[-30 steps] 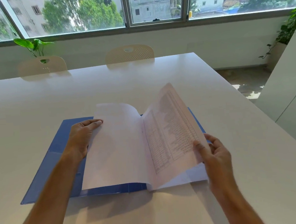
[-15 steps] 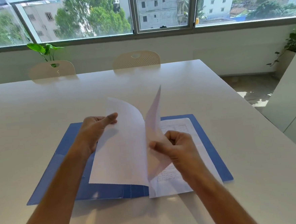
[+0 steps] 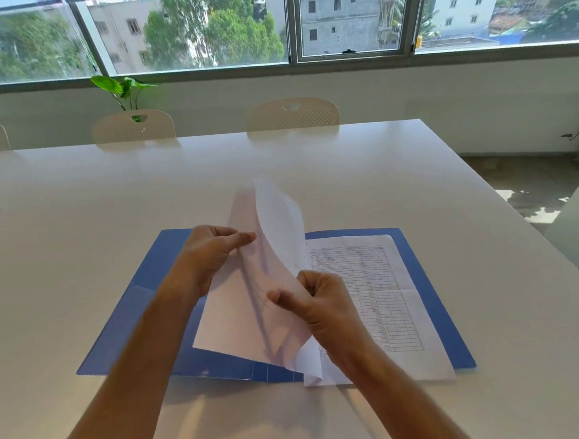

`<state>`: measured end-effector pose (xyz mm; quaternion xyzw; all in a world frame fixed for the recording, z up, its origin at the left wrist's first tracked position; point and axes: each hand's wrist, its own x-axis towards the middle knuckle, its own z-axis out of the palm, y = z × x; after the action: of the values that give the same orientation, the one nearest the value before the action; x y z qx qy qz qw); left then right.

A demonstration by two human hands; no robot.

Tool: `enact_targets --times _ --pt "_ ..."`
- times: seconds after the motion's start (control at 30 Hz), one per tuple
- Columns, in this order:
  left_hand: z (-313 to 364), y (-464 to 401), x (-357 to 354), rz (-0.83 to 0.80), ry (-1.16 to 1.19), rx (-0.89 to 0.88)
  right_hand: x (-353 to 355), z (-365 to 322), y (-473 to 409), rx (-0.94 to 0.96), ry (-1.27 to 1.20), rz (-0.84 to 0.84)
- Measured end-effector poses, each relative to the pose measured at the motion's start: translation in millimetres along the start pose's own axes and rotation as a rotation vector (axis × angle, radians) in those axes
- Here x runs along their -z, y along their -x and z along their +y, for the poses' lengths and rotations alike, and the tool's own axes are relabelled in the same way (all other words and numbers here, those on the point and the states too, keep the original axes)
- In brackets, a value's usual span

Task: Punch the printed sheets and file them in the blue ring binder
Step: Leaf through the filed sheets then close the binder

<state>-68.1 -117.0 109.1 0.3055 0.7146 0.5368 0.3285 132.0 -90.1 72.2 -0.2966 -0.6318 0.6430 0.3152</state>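
A wide white desk [image 3: 109,214] fills the room's middle. Three pale chairs [image 3: 292,114] stand pushed against its far edge. A leafy green plant [image 3: 123,88] rises behind one chair, under a long window [image 3: 199,26] showing trees and buildings.

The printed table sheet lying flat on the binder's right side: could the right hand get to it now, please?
Probably yes. The right hand hovers just over the flat sheet, whose surface lies bare beside it. But its grip is pinching the raised pages, so it would need to let go first.
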Motion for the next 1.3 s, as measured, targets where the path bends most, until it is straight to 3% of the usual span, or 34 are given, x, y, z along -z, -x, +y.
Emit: enact_targets --times 0.27,0.7,0.97,1.3 --pt "-16 -2 24 0.123 0.043 0.023 59 12 16 -0.055 -0.173 0.227" --pt "-31 -6 44 0.184 0.05 0.06 142 68 46 -0.132 -0.101 0.511" --pt "-33 -11 45 0.223 0.025 0.017 143 55 48 -0.123 -0.061 0.501" --pt "-35 -16 35 0.166 0.012 -0.1 60 -7 21 0.069 0.247 0.263"
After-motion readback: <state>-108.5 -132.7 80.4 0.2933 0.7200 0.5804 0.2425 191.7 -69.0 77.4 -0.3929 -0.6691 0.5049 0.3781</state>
